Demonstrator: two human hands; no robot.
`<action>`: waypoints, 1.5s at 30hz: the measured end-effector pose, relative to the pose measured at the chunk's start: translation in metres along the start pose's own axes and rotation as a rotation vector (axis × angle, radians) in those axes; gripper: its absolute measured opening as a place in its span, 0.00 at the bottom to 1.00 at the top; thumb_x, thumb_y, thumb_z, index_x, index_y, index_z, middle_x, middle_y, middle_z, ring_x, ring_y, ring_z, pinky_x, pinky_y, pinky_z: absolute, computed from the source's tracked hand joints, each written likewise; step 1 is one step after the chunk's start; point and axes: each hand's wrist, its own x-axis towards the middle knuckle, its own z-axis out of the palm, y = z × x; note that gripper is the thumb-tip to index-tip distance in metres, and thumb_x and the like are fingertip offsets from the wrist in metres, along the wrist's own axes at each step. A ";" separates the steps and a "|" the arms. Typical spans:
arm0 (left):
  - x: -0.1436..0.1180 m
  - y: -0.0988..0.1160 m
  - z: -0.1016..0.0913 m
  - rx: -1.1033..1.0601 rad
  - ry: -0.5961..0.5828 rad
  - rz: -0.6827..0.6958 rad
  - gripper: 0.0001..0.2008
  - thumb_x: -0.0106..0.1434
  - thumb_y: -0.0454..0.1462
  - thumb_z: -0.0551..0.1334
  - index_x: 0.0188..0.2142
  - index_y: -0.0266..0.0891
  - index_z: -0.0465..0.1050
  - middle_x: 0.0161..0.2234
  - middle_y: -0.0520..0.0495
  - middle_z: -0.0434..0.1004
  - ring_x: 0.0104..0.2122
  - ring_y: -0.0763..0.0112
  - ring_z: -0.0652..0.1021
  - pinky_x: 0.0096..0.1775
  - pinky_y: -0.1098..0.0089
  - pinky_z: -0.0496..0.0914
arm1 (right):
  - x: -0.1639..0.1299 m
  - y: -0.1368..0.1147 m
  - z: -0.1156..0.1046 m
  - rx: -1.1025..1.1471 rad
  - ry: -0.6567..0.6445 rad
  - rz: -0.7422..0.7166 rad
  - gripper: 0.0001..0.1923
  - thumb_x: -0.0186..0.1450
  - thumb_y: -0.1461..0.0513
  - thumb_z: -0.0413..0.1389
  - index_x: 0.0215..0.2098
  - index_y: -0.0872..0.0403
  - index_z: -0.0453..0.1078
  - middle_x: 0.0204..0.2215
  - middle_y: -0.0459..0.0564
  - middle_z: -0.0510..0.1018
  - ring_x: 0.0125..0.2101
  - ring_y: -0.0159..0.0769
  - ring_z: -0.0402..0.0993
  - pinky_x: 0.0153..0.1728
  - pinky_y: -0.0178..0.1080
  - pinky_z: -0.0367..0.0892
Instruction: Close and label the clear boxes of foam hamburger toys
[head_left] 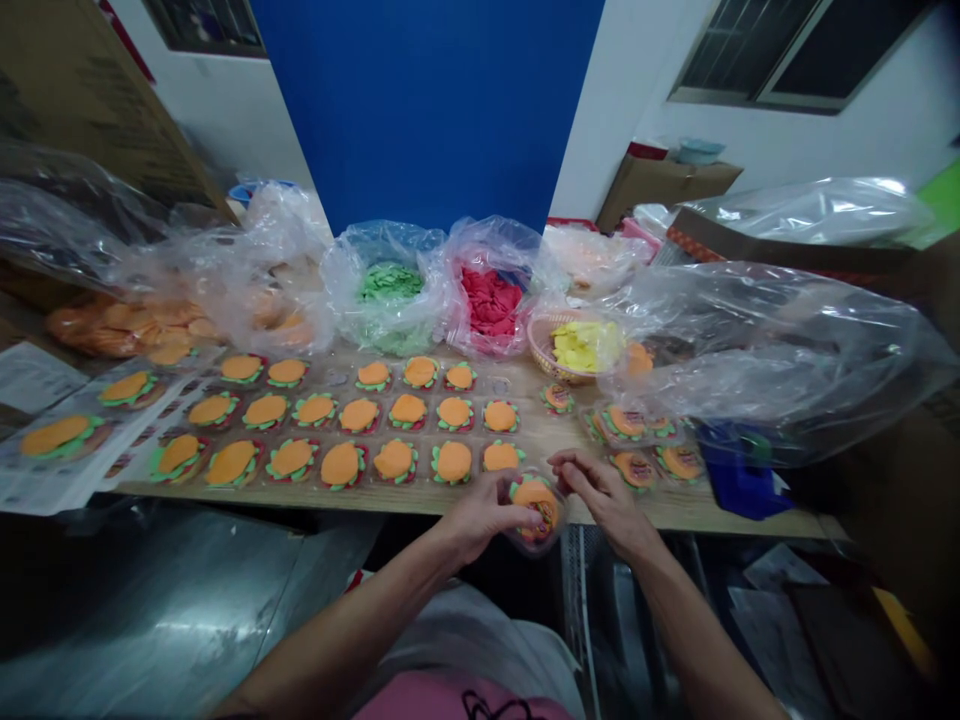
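Observation:
My left hand (484, 515) grips a clear plastic clamshell box (536, 543) at the table's front edge, thumb over its top. Inside lies a toy burger (531, 493) with an orange bun and green frill; a round printed label shows on it. My right hand (596, 492) is at the box's right edge, fingers loosely bent and apart, with nothing visible in them. Whether its fingertips touch the box I cannot tell. Several toy burgers in clear trays (395, 460) stand in rows to the left. Labelled boxed burgers (632, 468) sit to the right, some stacked.
Plastic bags of green pieces (391, 284) and red pieces (491, 303) stand along the back, beside a basket (541, 345) of yellow pieces. A large clear bag (787, 350) spreads over the right side. A blue bin (742, 485) sits at the right front edge.

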 end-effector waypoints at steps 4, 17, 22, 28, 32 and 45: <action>-0.001 -0.002 0.003 0.033 -0.143 -0.013 0.16 0.42 0.30 0.66 0.34 0.34 0.73 0.30 0.48 0.74 0.29 0.71 0.72 0.32 0.73 0.66 | 0.008 -0.014 0.002 -0.105 -0.165 -0.056 0.08 0.61 0.58 0.51 0.29 0.54 0.67 0.24 0.44 0.69 0.27 0.31 0.64 0.28 0.32 0.61; 0.000 -0.009 0.003 0.018 0.067 0.032 0.19 0.41 0.35 0.69 0.34 0.32 0.71 0.31 0.45 0.74 0.30 0.70 0.73 0.34 0.70 0.67 | -0.007 0.017 0.023 0.108 0.294 0.017 0.11 0.61 0.57 0.50 0.24 0.53 0.60 0.21 0.41 0.60 0.23 0.29 0.57 0.25 0.32 0.55; 0.000 -0.009 -0.001 0.103 0.094 0.128 0.16 0.45 0.38 0.67 0.34 0.32 0.71 0.30 0.46 0.73 0.29 0.71 0.72 0.33 0.71 0.66 | -0.008 0.017 0.015 0.072 0.167 0.024 0.12 0.63 0.57 0.49 0.24 0.54 0.61 0.20 0.43 0.62 0.24 0.30 0.59 0.27 0.32 0.57; 0.003 -0.008 -0.007 0.283 -0.089 0.058 0.16 0.42 0.36 0.67 0.33 0.33 0.72 0.27 0.51 0.70 0.28 0.73 0.70 0.31 0.74 0.63 | 0.002 -0.012 0.006 -0.120 -0.180 -0.056 0.08 0.63 0.59 0.49 0.31 0.54 0.66 0.26 0.45 0.68 0.29 0.32 0.64 0.30 0.33 0.59; 0.003 -0.007 -0.006 0.340 -0.118 0.056 0.16 0.40 0.34 0.67 0.32 0.33 0.73 0.26 0.51 0.70 0.29 0.72 0.69 0.32 0.73 0.62 | 0.004 -0.015 0.013 -0.169 -0.241 -0.074 0.07 0.62 0.61 0.50 0.27 0.54 0.64 0.23 0.43 0.67 0.26 0.31 0.62 0.29 0.32 0.58; 0.000 -0.013 0.002 0.028 0.029 0.081 0.23 0.40 0.36 0.70 0.38 0.34 0.69 0.33 0.47 0.73 0.33 0.70 0.73 0.37 0.70 0.66 | -0.006 0.018 0.026 0.162 0.312 0.002 0.12 0.62 0.57 0.49 0.24 0.54 0.59 0.20 0.41 0.60 0.22 0.28 0.56 0.24 0.31 0.55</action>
